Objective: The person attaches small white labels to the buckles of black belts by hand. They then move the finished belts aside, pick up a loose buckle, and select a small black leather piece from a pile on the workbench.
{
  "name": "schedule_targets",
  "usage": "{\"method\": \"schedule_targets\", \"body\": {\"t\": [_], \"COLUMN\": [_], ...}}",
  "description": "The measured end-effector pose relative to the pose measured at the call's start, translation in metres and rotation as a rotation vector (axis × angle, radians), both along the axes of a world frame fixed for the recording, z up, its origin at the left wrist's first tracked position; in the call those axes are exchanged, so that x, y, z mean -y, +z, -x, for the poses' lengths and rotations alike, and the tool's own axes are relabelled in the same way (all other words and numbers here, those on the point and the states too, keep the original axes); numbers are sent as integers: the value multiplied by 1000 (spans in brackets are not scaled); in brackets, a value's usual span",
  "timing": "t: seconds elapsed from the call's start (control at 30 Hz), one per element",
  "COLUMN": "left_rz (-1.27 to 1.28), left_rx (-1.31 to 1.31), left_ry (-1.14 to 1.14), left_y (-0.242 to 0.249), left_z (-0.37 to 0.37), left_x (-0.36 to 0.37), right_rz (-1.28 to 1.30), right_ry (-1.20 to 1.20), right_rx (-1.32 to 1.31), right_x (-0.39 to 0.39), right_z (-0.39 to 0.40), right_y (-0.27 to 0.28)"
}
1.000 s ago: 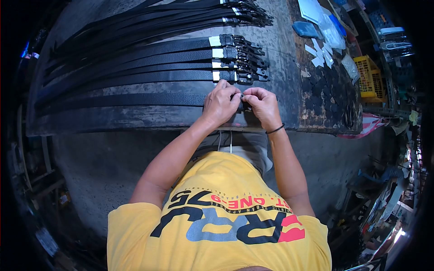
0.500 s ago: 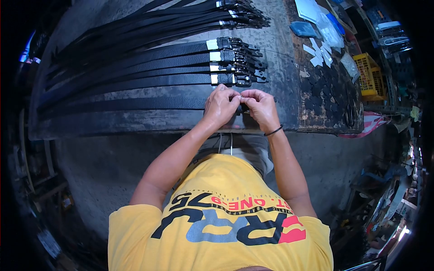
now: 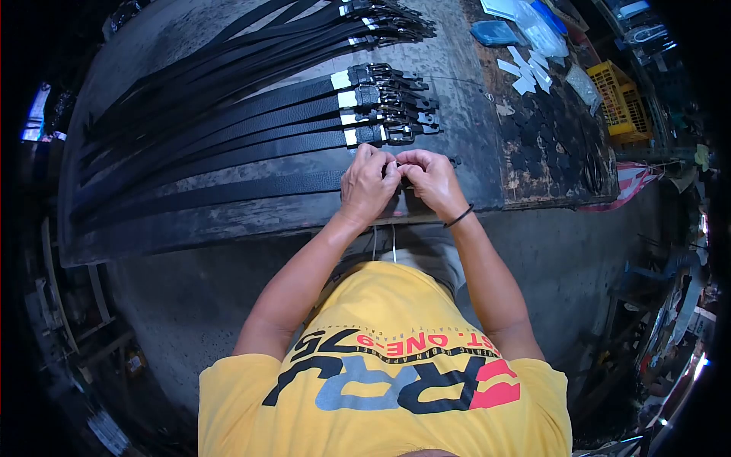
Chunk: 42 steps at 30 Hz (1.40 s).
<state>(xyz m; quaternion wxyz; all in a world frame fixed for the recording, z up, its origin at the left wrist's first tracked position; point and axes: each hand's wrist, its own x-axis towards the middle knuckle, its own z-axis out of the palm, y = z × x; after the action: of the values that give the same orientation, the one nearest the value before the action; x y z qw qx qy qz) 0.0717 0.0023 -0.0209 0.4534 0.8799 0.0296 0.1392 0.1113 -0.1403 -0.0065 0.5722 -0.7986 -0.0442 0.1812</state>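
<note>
A black leather belt [image 3: 282, 183] lies along the near side of the dark table [image 3: 251, 217]. At its right end my left hand [image 3: 369, 181] is closed, with thumb and fingertips pinched together over the belt. My right hand [image 3: 432, 181], with a dark band at the wrist, is pinched too, its fingertips meeting those of my left hand. What sits between the fingertips is too small to make out. Just beyond the hands are several black belts [image 3: 304, 126] with white wraps near their dark buckles [image 3: 400, 133].
Another bundle of black belts [image 3: 282, 53] lies farther back. At the right are white strips [image 3: 525, 71], a blue packet [image 3: 493, 33], clear plastic bags [image 3: 539, 30], dark small pieces [image 3: 533, 141] and a yellow crate [image 3: 618, 99]. Red-and-white cloth [image 3: 628, 186] hangs by the corner.
The view has turned and shifted slightly, so the table looks tilted. Both hands stay pinched together at the belt's end, with only small finger movement.
</note>
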Motion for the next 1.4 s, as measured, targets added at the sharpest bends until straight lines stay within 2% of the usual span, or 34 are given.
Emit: {"method": "schedule_targets", "body": {"t": [0.1,0.2,0.27,0.37,0.8,1.4], "left_rz": [-24,-23,5,48,22,-169], "left_rx": [12,-1,-65,-64,-70,133], "left_ry": [-24,-29,-29,-21,-83,-155], "left_y": [0,-1,2,0,5,8], "left_z": [-1,-1,0,-2,-4,-2], "left_x": [-2,-2,-2,-3,-9,-10], "right_rz": [73,70,260,292,244,296], "right_ry": [-4,16,71,57,6,23], "right_rx": [-116,16,347,432,472,558], "right_x": [-1,0,0,-2,-2,-4], "right_z": [-1,-2,-1,3,10,13], "right_y": [7,0,3,5,3,2]}}
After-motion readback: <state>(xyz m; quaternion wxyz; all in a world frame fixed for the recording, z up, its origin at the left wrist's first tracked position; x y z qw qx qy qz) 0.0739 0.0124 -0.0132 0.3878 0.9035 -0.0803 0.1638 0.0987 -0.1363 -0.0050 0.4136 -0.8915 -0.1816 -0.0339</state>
